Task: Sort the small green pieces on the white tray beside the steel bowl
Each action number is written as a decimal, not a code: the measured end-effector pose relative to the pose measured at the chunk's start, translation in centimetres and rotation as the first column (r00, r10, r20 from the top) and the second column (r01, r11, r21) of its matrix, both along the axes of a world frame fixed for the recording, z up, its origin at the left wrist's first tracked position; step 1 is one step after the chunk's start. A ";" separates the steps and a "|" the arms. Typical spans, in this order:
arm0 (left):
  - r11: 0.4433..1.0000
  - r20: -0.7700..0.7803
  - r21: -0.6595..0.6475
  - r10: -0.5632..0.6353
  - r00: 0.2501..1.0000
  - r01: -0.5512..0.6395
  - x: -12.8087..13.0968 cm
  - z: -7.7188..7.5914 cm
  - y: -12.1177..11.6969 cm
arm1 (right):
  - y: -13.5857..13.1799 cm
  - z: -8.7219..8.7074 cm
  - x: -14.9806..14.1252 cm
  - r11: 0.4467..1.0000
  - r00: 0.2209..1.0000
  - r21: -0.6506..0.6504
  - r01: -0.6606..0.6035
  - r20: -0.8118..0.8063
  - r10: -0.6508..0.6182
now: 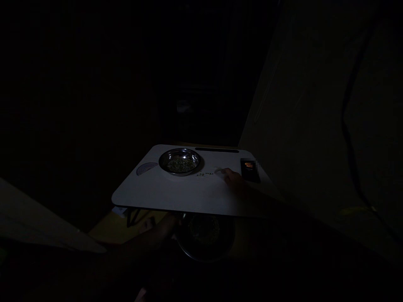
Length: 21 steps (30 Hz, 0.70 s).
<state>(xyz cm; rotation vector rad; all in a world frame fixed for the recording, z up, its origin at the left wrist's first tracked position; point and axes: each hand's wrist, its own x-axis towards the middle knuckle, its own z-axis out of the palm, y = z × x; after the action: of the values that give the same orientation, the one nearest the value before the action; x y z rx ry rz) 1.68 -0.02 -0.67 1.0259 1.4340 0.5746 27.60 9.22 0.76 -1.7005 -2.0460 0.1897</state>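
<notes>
On the white table top stands a shiny metal bowl (165, 167) with many small greenish pieces in it. To its right lie several small loose pieces (201, 174). My right hand (233, 178) is closed on a small pale, thin piece (219, 170) just right of them; its kind is too dim to tell. Below the table's front edge my left hand (174, 220) grips the rim of a second metal bowl (189, 251), which also contains small greenish pieces. Darkness hides most of the left fingers, and the table covers that bowl's far side.
The white folding table (151, 193) has a dark slot (217, 149) along its back. A protractor-like half disc (146, 168) lies at left, a dark phone-like device (250, 171) at right. A wall with a dark cable (349, 134) rises on the right.
</notes>
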 end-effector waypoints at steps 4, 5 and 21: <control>1.000 -0.020 -0.003 -0.016 1.000 0.016 0.1 0.6 -0.1 | -0.4 0.3 0.7 0.999 0.996 -0.006 -0.031 -0.083 0.031; 1.000 -0.031 -0.007 -0.009 0.999 0.009 0.1 0.6 -0.1 | -0.6 0.4 0.8 0.999 0.996 -0.016 -0.039 -0.086 0.038; 0.998 -0.120 -0.054 0.027 0.992 -0.034 0.2 0.0 0.3 | -0.6 0.6 0.3 0.998 0.994 -0.030 -0.055 -0.092 0.052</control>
<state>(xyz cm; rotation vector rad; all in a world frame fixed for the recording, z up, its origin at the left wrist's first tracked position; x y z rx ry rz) 1.84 0.28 -0.69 1.0096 1.5651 0.4997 27.92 8.60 1.38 -1.6267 -2.0334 0.3139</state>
